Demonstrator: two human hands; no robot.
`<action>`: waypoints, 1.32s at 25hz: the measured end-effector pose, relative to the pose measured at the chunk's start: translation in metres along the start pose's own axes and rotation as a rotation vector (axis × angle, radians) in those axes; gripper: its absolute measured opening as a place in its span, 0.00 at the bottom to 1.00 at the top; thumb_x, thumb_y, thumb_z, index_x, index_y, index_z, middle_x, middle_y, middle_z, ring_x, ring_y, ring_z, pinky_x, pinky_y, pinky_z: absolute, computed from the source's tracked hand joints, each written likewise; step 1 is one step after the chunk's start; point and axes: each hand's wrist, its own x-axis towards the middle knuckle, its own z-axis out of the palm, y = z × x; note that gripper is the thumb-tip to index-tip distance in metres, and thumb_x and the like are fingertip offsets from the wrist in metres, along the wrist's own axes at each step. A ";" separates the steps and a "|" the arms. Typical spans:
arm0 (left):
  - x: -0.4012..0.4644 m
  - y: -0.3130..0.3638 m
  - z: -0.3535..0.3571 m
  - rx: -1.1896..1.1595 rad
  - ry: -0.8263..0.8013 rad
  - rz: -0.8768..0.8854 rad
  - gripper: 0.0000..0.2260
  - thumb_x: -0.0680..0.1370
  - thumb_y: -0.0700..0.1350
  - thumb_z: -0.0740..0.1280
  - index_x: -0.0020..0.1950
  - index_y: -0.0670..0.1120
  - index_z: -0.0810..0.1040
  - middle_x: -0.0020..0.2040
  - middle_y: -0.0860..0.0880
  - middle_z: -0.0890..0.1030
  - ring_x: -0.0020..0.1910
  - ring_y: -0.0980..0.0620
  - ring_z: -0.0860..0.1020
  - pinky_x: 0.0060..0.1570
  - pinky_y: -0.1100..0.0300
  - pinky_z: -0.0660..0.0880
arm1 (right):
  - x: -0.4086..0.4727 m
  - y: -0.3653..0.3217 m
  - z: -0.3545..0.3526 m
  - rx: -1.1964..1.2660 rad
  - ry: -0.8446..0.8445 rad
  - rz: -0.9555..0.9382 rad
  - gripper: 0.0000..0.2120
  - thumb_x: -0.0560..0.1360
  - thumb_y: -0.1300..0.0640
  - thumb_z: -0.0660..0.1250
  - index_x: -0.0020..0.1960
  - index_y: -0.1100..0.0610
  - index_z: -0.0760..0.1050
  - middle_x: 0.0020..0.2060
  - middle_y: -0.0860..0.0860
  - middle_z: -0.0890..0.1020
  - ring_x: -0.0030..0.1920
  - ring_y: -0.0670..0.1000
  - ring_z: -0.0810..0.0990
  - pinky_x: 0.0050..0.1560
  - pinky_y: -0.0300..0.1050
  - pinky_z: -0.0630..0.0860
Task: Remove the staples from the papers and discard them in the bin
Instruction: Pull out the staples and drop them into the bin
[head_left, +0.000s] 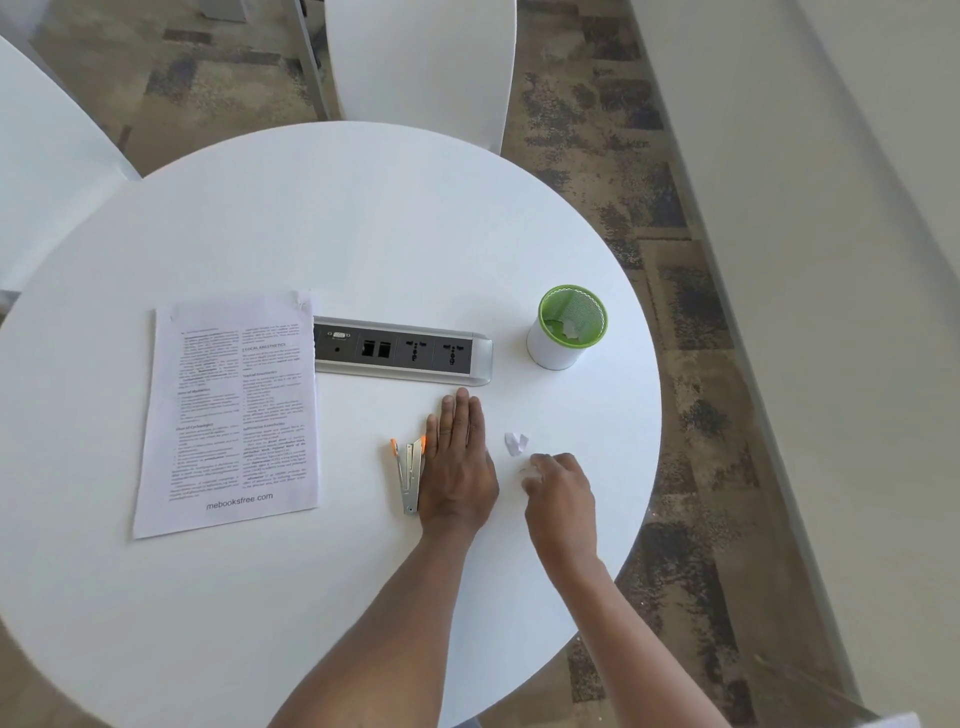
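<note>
We saw the papers (234, 410) lying flat toward the left edge of the round white worktop (332, 218), printed side up, two columns of small text and a web address along the bottom. A staple seemed to sit at their top right corner, though it was too small to be sure. The staple remover (409, 475), metal with orange tips, lay flat near the middle of the worktop, between the papers and the right edge. A small torn scrap of white paper (515, 443) lay further right. The bin (567, 327), a white cup with a green mesh rim, stood upright near the right edge, holding white scraps.
</note>
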 end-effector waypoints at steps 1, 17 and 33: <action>0.000 0.000 0.000 -0.001 0.000 -0.002 0.28 0.78 0.42 0.55 0.79 0.41 0.59 0.81 0.43 0.59 0.80 0.43 0.56 0.78 0.47 0.50 | -0.001 -0.002 0.001 -0.011 0.000 0.004 0.09 0.75 0.64 0.69 0.55 0.63 0.79 0.51 0.57 0.79 0.50 0.59 0.79 0.45 0.51 0.77; 0.001 0.001 -0.001 -0.004 0.014 -0.009 0.28 0.78 0.43 0.53 0.79 0.41 0.60 0.80 0.43 0.60 0.80 0.43 0.57 0.78 0.47 0.51 | 0.020 0.007 -0.013 0.097 0.085 0.003 0.10 0.70 0.69 0.63 0.37 0.56 0.76 0.32 0.50 0.80 0.34 0.55 0.77 0.35 0.49 0.73; 0.000 0.003 -0.002 0.017 0.001 -0.026 0.28 0.78 0.42 0.54 0.79 0.41 0.60 0.81 0.43 0.59 0.80 0.44 0.58 0.78 0.47 0.54 | 0.181 -0.048 -0.116 -0.038 0.212 -0.202 0.17 0.69 0.71 0.60 0.49 0.59 0.83 0.45 0.56 0.85 0.47 0.59 0.80 0.43 0.46 0.75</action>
